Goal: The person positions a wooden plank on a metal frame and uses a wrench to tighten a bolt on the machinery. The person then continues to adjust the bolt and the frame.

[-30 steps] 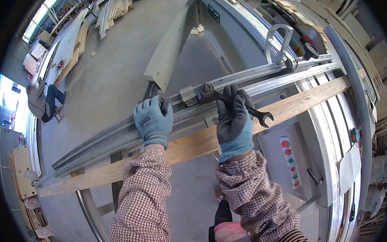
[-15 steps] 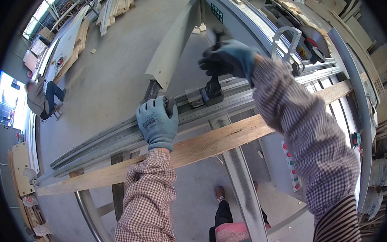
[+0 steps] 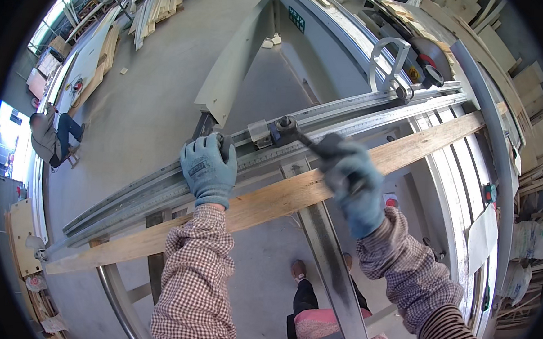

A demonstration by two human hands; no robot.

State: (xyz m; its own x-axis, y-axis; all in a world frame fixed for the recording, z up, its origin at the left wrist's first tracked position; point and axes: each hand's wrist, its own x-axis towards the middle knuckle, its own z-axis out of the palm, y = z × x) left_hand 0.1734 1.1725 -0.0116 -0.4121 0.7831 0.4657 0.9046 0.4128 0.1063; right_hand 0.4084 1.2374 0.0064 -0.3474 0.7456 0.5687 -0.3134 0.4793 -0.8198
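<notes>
**Head view: gloved hands on a saw fence rail and a dark lever**

Head camera looks down on a long aluminium fence rail (image 3: 323, 132) that runs from the lower left of the frame up to the upper right, with a ruler scale along its top. Just below it, and parallel, lies a long wooden plank (image 3: 263, 203), its far end reaching the right side of the frame.

The left hand (image 3: 208, 169), in a blue-grey work glove, sits at the middle left of the frame with its fingers curled over the rail, gripping it from above. The right hand (image 3: 353, 177), in the same kind of glove and blurred, is at the centre right, above the plank. It is closed around the end of a dark lever handle (image 3: 307, 140) that slants up and left to a black clamp knob (image 3: 285, 125) on the rail. A small grey stop block (image 3: 259, 132) sits on the rail just left of that knob, between the two hands.

Both forearms wear checked sleeves and enter from the lower edge. A grey metal support arm (image 3: 328, 260) passes under the plank toward the bottom of the frame. A curved metal guard (image 3: 387, 58) stands at the rail's upper end, near a circular saw unit (image 3: 429, 58) in the upper right. Stacked timber (image 3: 160, 1) lies at the upper left, and another person (image 3: 53, 137) crouches at the far left.
</notes>
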